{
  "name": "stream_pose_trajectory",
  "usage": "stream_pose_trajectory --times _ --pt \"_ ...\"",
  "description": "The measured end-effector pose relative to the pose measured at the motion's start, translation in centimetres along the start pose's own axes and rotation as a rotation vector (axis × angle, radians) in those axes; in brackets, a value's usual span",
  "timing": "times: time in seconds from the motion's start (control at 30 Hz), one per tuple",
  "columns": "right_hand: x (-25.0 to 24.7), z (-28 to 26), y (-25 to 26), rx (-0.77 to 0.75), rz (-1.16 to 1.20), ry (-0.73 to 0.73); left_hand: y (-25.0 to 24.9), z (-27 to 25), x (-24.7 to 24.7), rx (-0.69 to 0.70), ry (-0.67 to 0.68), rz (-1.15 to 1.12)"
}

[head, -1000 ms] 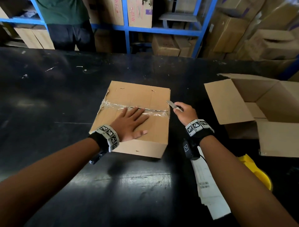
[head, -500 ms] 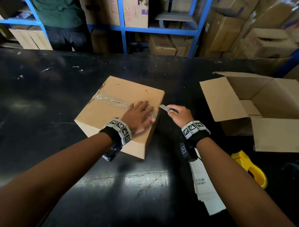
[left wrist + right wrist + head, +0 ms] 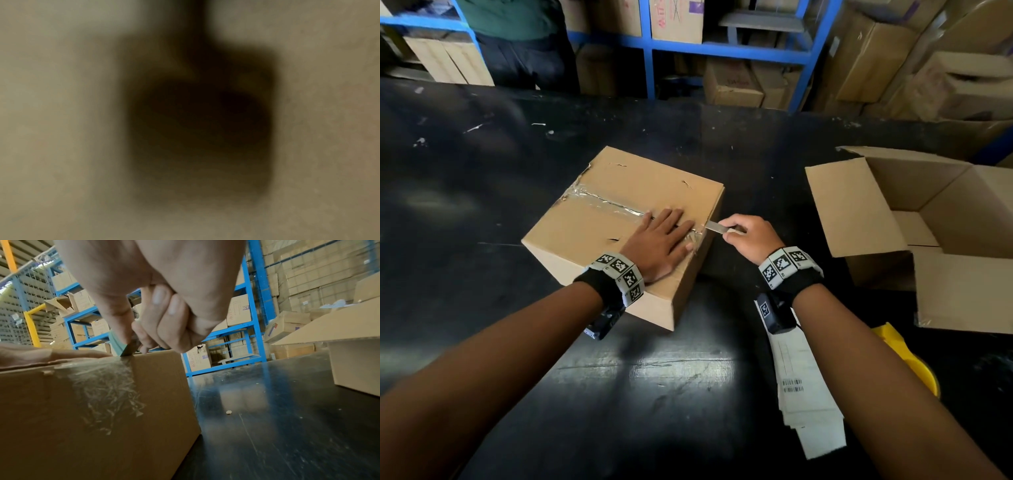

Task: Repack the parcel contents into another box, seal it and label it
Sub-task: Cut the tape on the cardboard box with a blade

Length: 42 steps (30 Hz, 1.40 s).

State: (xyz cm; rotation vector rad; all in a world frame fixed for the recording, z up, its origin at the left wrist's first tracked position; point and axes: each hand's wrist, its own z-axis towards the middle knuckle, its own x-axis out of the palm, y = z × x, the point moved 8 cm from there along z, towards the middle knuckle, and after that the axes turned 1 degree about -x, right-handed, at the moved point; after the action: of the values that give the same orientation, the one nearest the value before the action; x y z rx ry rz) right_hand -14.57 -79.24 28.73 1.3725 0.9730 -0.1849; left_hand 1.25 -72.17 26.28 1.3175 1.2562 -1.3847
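Observation:
A taped cardboard parcel (image 3: 599, 219) sits on the black table (image 3: 482, 178), turned at an angle. My left hand (image 3: 661, 240) lies flat on its lid near the right end of the clear tape seam (image 3: 602, 200). My right hand (image 3: 748, 236) grips a metal cutter blade (image 3: 714, 226), whose tip touches the tape at the parcel's right top edge. In the right wrist view the blade (image 3: 131, 348) meets the box edge where tape (image 3: 107, 386) runs down the side. An open empty box (image 3: 928, 219) stands to the right. The left wrist view is a dark blur.
A stack of white labels with barcodes (image 3: 804, 387) lies under my right forearm. A yellow tape dispenser (image 3: 907, 356) sits near the front right. A person in a green shirt (image 3: 517, 37) stands behind the table by blue shelving (image 3: 722, 51) full of cartons.
The parcel has been turned counter-clockwise under my left hand. My right hand with the blade has moved in, so the tip now touches the taped right edge.

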Motion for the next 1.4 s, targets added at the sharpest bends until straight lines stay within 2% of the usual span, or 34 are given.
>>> stream_pose_trajectory --times 0.2,0.37,0.6,0.77,0.97,1.13,1.3,1.4 --pt "0.8 0.3 -0.1 0.021 -0.007 0.015 0.0 -0.1 -0.1 -0.027 0.011 -0.017" --pt "1.0 0.0 -0.7 0.011 0.056 0.11 0.0 -0.3 -0.3 -0.036 0.001 -0.014" --pt "2.1 0.0 0.9 -0.029 0.036 0.079 0.2 -0.3 -0.3 -0.057 0.028 -0.029" --pt "2.3 -0.4 0.6 -0.042 0.017 0.173 0.0 -0.4 -0.6 -0.052 0.022 -0.039" --pt "3.3 -1.1 1.3 -0.036 -0.005 0.121 0.1 -0.4 -0.5 -0.06 0.027 -0.046" --pt "2.9 -2.5 1.4 -0.063 0.011 0.214 0.0 -0.3 -0.7 -0.058 0.033 -0.037" --pt "-0.2 -3.1 1.2 -0.02 -0.002 0.102 2.0 -1.0 -2.0 -0.068 -0.021 -0.085" --pt "-0.2 -3.0 1.7 -0.013 0.003 0.033 5.9 -2.1 -2.6 -0.118 0.052 0.041"
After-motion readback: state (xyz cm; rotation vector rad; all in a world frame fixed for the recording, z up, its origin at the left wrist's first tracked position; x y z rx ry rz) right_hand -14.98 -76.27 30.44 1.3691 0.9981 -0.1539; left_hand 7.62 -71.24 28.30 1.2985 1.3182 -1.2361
